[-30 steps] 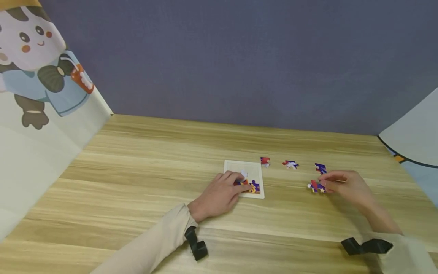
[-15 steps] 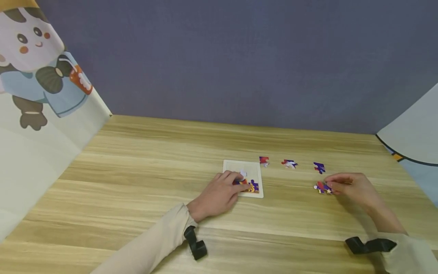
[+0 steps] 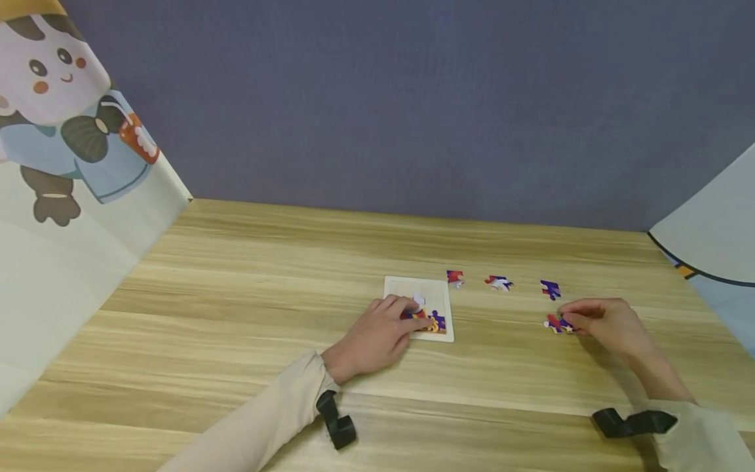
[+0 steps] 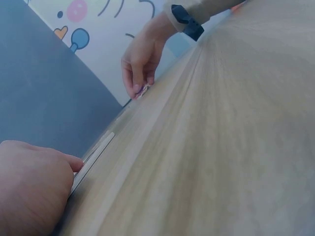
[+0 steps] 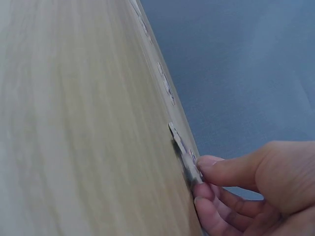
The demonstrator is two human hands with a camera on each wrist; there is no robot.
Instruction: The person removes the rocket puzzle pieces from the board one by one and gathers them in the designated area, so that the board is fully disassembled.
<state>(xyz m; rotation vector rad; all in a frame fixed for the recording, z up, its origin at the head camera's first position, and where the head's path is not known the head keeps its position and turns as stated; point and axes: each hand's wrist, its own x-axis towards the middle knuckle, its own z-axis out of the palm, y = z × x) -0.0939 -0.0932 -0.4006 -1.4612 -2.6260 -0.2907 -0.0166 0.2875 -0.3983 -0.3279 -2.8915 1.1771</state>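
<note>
In the head view my left hand (image 3: 374,337) rests on a pale, square puzzle tray (image 3: 435,292), its fingertips on the pieces inside. Purple, yellow and white jigsaw pieces (image 3: 438,321) show beside those fingers; the hand covers the tray's lower left. My right hand (image 3: 610,330) pinches a red and purple jigsaw piece (image 3: 554,323) with a star on it. From the right wrist view, thumb and fingers grip one end of that piece (image 5: 181,146), which is tilted, its free end just off the table.
Behind the hands, three loose pieces lie in a row: a red one (image 3: 455,278) touching or very near the tray's corner, a red and white one (image 3: 500,283), and a purple one (image 3: 550,289). A dark blue partition (image 3: 413,111) rises along the table's (image 3: 248,282) back edge.
My right hand has shifted slightly to the right with its jigsaw piece, away from the loose purple one, which now shows fully. The left hand stays put on the tray.
</note>
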